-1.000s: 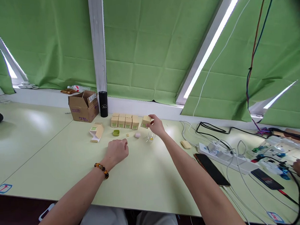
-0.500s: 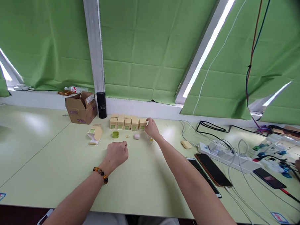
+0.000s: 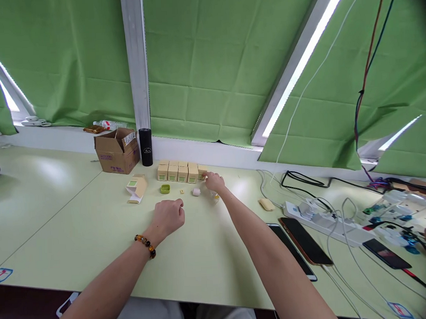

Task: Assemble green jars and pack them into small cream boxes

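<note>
Fingers of our right hand [image 3: 214,182] reach to the small end carton [image 3: 201,170], which stands at the right end of our row of cartons [image 3: 183,175], close against its neighbour. A second ago we had it tilted in our fingertips, with a gap between it and the row; half a second ago it stood upright beside the others, its green label showing. Now our fingers cover much of its front. They are bunched narrow and touch it, but we cannot tell whether we grip it or only press on it.

Our left hand [image 3: 170,215] rests curled over the near part of the table [image 3: 203,254], just as in both earlier pictures; we cannot see whether anything lies inside the fist. Beyond it, the green container [image 3: 165,189], the tiny yellow piece [image 3: 182,191] and the pinkish block [image 3: 196,192] keep their places in a loose line. Our right wrist partly hides the clear container [image 3: 215,195], which showed fully a second ago. The unfolded carton [image 3: 135,188] stays to the left. Beside our right forearm we now see the white-edged phone [image 3: 295,257], which the arm covered a second ago.
</note>
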`<action>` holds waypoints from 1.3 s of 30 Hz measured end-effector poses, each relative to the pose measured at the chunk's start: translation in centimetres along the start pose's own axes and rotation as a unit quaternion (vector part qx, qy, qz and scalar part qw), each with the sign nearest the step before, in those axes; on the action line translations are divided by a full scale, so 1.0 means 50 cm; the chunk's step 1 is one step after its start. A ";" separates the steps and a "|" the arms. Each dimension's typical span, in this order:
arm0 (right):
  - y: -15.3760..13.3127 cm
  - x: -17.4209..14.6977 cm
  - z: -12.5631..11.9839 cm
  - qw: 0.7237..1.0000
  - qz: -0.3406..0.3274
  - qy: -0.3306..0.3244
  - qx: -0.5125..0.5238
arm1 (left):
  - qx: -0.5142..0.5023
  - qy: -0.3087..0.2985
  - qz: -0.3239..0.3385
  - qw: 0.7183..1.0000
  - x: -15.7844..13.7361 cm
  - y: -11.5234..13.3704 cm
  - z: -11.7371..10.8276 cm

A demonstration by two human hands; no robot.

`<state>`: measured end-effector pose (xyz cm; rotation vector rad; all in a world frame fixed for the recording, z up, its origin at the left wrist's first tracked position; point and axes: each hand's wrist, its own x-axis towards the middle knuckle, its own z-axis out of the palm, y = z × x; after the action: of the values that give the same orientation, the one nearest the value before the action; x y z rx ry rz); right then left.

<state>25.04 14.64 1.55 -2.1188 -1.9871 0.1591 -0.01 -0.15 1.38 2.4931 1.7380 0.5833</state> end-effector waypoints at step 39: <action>-0.160 -0.361 0.076 0.991 -0.118 0.017 0.054 | 0.036 0.074 -0.137 0.987 0.080 -0.126 0.010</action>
<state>15.08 -2.54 -1.61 -1.7923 -2.1379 0.1849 -4.29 5.91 0.47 2.2470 2.1447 0.7080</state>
